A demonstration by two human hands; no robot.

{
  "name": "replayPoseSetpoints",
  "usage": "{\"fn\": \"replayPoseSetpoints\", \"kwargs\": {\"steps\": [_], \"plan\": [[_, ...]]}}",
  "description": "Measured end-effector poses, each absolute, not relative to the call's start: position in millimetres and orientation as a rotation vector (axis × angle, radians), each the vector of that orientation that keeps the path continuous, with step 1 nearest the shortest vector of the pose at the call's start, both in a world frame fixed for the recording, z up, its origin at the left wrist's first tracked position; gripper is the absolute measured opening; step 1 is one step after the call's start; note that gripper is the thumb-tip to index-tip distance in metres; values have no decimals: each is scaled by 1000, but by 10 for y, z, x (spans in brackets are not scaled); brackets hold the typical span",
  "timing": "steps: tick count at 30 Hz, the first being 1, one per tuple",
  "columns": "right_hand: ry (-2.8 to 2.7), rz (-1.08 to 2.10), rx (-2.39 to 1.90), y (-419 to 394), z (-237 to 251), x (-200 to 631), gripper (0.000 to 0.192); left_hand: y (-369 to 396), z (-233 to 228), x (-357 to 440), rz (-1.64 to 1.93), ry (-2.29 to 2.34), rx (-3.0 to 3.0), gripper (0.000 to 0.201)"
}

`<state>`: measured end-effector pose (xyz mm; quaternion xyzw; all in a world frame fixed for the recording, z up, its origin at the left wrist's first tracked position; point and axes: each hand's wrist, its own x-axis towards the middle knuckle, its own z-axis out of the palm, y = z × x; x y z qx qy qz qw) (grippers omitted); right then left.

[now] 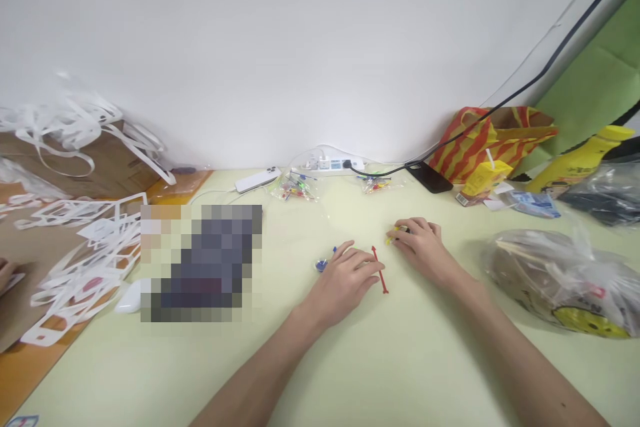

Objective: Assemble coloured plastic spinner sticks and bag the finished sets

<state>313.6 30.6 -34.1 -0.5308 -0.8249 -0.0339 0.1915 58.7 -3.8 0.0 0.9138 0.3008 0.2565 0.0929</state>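
My left hand (345,280) rests low over the pale table (350,360), its fingers apart and nothing visible in its grasp. Its fingertips reach toward a thin red stick with arrow-shaped ends (381,272), which lies beside them on the tabletop. Just left of that hand is a small round blue piece (321,265); the hand covers part of what is there. Farther right, my right hand (420,243) has its fingertips closed on a small yellow piece (391,236), largely hidden by the fingers.
Bags of small coloured parts (295,185) and a power strip (335,164) line the wall. A phone (431,177), juice box (484,181) and tied plastic bag (560,280) stand right. White straps (85,260) and a blurred dark object (213,260) occupy the left, near another person's hand (6,275).
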Motion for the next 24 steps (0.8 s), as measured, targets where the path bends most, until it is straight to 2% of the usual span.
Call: {"fn": "replayPoseSetpoints", "kwargs": {"steps": [8, 24], "plan": [[-2170, -60, -1566, 437, -399, 3427, 24, -55, 10, 593, 801, 885, 2703, 17], [-2181, -59, -1542, 407, -375, 3316, 20, -37, 32, 581, 795, 899, 2706, 20]]}}
